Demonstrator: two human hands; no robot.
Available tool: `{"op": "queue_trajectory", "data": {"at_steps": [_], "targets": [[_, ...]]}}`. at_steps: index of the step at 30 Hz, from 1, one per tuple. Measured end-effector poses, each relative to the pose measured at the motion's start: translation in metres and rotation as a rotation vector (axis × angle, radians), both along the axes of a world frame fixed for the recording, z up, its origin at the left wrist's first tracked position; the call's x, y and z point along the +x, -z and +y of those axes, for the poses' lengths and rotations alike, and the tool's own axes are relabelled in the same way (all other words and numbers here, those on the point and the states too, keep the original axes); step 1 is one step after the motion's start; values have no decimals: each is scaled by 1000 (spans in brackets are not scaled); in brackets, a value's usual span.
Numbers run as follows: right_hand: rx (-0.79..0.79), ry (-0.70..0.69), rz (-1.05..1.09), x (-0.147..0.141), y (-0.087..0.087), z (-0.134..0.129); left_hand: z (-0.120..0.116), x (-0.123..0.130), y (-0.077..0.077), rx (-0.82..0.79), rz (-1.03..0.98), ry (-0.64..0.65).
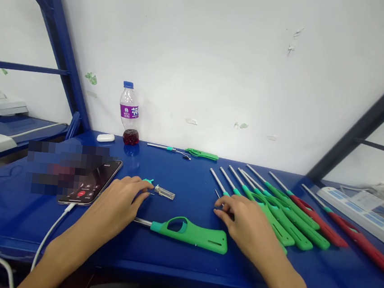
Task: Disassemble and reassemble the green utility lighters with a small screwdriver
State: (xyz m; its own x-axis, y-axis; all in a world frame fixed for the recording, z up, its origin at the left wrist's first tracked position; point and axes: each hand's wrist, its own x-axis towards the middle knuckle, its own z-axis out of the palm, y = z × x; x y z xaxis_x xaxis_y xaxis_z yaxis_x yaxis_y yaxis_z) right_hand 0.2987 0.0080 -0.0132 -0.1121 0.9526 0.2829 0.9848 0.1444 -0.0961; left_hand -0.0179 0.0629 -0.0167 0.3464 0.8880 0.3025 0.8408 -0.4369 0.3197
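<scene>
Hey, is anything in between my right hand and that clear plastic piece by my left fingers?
Nothing visible: only blue tabletop shows between your right hand and the clear plastic piece.

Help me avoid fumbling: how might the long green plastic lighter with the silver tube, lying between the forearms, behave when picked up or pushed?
The long green plastic lighter will probably stay stiff, given its straight silver metal tube. Lying on its broad side, it should slide rather than roll. The smooth, glossy blue table may let it skid.
</scene>
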Motion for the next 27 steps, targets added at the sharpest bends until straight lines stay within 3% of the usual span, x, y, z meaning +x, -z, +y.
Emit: {"op": "queue_trajectory", "data": {"at_steps": [9,14,19,23,27], "targets": [[-4,69,-48,5,-1,-15,11,14,-13,-54,118,-9],[33,53,-71,1,-1,-22,11,20,-10,-22,237,-10],[85,170,-9,1,-12,-33,12,27,-10,19,324,-31],[112,191,174,-1,-22,-41,5,26,-21,9,258,-103],[75,136,242,-8,-28,-45,-19,25,-25,-32,71,-107]]}}
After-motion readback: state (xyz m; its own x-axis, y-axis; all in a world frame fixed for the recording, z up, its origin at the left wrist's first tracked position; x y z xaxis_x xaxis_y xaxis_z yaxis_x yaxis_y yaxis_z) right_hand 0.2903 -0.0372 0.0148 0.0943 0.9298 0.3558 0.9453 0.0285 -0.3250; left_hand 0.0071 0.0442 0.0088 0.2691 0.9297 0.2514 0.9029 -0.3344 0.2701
